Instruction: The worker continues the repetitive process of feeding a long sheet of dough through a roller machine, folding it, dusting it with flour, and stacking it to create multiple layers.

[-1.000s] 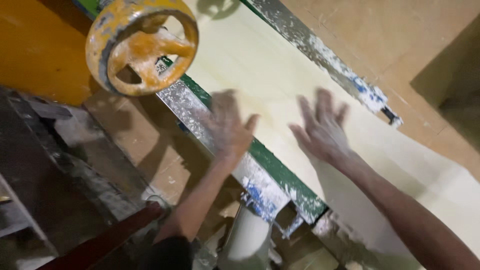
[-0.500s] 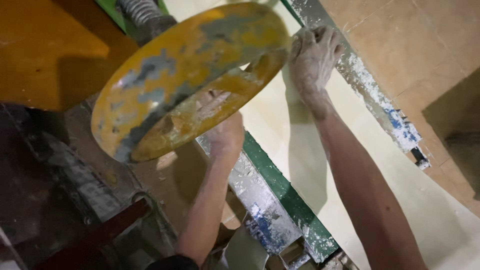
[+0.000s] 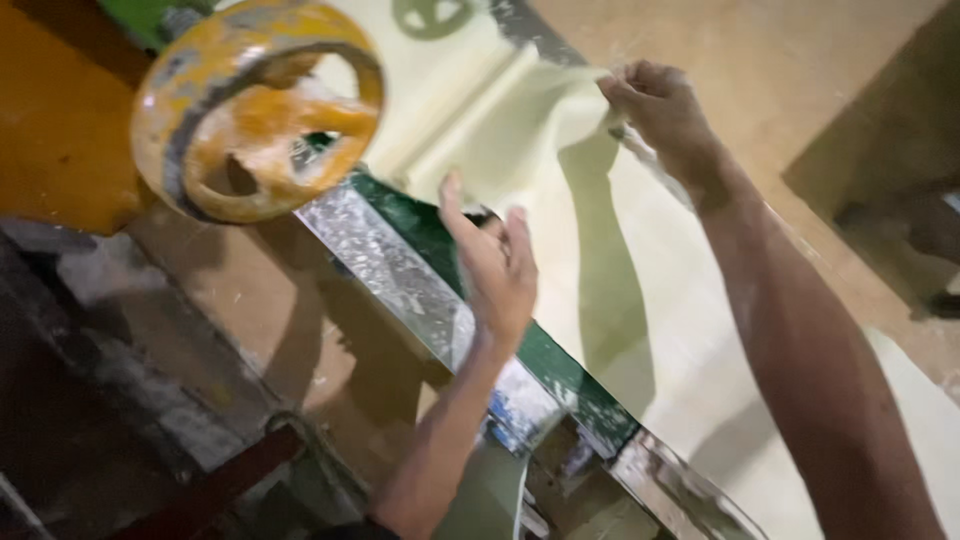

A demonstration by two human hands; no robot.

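Whereas half a second earlier the right hand (image 3: pixel 660 110) pressed the far edge of the dough sheet (image 3: pixel 620 290) flat against the far rail and the handwheel (image 3: pixel 255 110) filled the upper view, the wheel now shows smaller, up and to the left of the sheet, and the sheet's far end has been lifted and folded back. The right hand's grip is pressed together, pinching the raised corner of the sheet above the belt. The left hand (image 3: pixel 495 270) has come off the wheel side; its grip is spread, fingers extended, hovering over the sheet's near edge just below the folded flap, contact not determinable.

The sheet lies on the machine's surface between the near rail (image 3: pixel 420 290), a green and bare-metal strip, and the far rail, which is mostly hidden behind the right forearm. The near edge of the sheet runs just beside the green strip. Beyond the sheet's far edge lies open tan floor (image 3: pixel 800 80); on the near side of the near rail there is dusty floor and a dark frame member.

The sheet's long axis runs diagonally, from the handwheel end at upper left to lower right, parallel to the near rail. The folded flap points back toward lower right.
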